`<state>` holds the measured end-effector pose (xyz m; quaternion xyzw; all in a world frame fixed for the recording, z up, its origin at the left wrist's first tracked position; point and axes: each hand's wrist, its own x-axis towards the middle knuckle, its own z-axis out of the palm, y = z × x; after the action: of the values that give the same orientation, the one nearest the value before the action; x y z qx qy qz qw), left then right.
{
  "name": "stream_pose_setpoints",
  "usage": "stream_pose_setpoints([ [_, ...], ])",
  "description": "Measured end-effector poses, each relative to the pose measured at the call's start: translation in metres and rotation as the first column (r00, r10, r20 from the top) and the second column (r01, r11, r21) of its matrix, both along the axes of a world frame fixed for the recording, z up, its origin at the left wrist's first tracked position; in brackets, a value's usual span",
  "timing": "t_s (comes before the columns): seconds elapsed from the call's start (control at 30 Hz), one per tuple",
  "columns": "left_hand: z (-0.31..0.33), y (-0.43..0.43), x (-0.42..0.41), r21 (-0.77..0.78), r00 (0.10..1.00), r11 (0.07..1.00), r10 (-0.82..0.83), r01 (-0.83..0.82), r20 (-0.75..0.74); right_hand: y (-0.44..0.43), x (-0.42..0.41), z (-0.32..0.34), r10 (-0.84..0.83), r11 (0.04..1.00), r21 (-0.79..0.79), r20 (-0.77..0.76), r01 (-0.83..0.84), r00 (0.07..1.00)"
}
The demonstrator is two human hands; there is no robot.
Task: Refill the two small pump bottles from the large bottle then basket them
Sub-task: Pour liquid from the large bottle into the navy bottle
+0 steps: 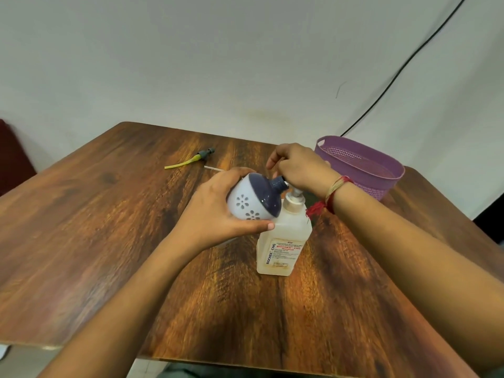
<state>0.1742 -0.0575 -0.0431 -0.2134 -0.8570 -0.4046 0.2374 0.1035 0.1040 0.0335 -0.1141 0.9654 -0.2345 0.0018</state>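
Mid-frame, our left hand [215,211] wraps its fingers round the small pump bottle [252,199], tilted so its neck meets the spout of the large bottle [283,241]. Our right hand [297,166] curls its fingers over that pump, likely to press. The basket [381,170] waits on the surface [109,214] at right.

Wooden table [109,241] bears the large bottle [283,241], purple basket [387,186], a loose pump [203,154], perhaps a thin tube [214,168].
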Motion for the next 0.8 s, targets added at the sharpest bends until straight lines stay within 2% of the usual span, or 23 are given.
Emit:
stream_pose_setpoints([
  [0.2, 0.001, 0.001, 0.0, 0.004, 1.0, 1.0, -0.01, 0.011, -0.009, 0.002, -0.005, 0.003, 0.051, 0.995, -0.082, 0.033, -0.048, 0.998],
  [0.37, -0.001, 0.0, -0.003, -0.003, 1.0, 1.0, -0.019, 0.019, -0.006, 0.003, -0.004, -0.009, -0.023, 0.997, -0.08, 0.001, 0.023, 1.0],
  [0.47, -0.003, 0.0, -0.004, 0.008, 1.0, 1.0, -0.013, 0.013, 0.001, 0.005, -0.005, -0.001, 0.001, 0.994, -0.106, 0.004, 0.0, 1.0],
  [0.63, -0.006, 0.001, -0.006, 0.022, 1.0, 1.0, -0.011, 0.01, 0.007, 0.003, -0.003, -0.003, 0.007, 0.997, -0.078, 0.006, -0.006, 1.0],
  [0.8, -0.006, 0.0, -0.005, 0.022, 1.0, 1.0, -0.002, 0.002, 0.018, 0.003, 0.002, -0.003, -0.061, 0.998, -0.005, -0.084, 0.061, 0.995],
])
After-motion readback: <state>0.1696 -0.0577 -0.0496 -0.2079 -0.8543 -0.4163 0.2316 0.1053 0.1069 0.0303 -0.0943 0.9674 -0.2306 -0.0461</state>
